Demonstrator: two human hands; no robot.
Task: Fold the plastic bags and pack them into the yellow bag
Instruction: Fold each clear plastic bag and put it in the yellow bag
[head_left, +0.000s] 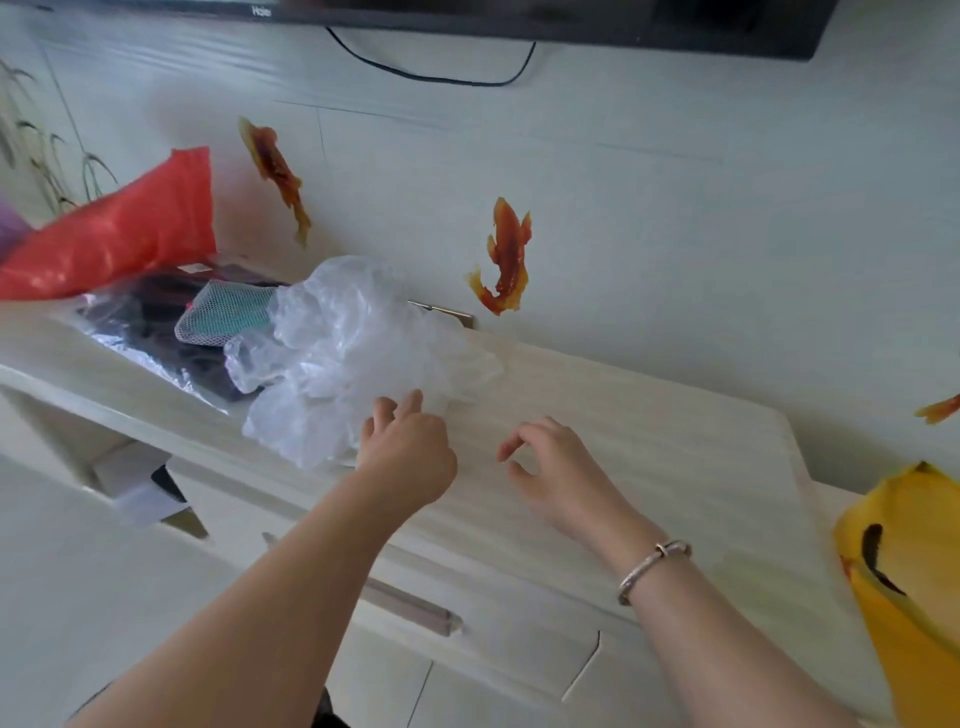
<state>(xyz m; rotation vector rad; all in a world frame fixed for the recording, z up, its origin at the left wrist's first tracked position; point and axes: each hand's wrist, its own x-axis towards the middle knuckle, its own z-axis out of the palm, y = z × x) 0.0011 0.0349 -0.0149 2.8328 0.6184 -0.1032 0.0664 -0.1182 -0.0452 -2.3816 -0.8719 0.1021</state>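
Crumpled clear plastic bags (353, 358) sit heaped at centre-left on the pale wood-grain counter (649, 447), unfolded. Left hand (410, 452) touches the heap's near edge, fingers loosely extended, likely to draw one out. Right hand (556, 462) hovers, fingers relaxed, empty. Yellow plastic bag (914, 582) waits at lower right.

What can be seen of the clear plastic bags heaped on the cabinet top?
The clear plastic bags form one crumpled, translucent, whitish heap of thin glossy film, unfolded; how many there are cannot be told. The heap lies on the pale cabinet top, left of centre, partly over a black wrapped item and against a mesh pouch. The left hand reaches its near edge, fingertips at the film; the right hand is apart from it.
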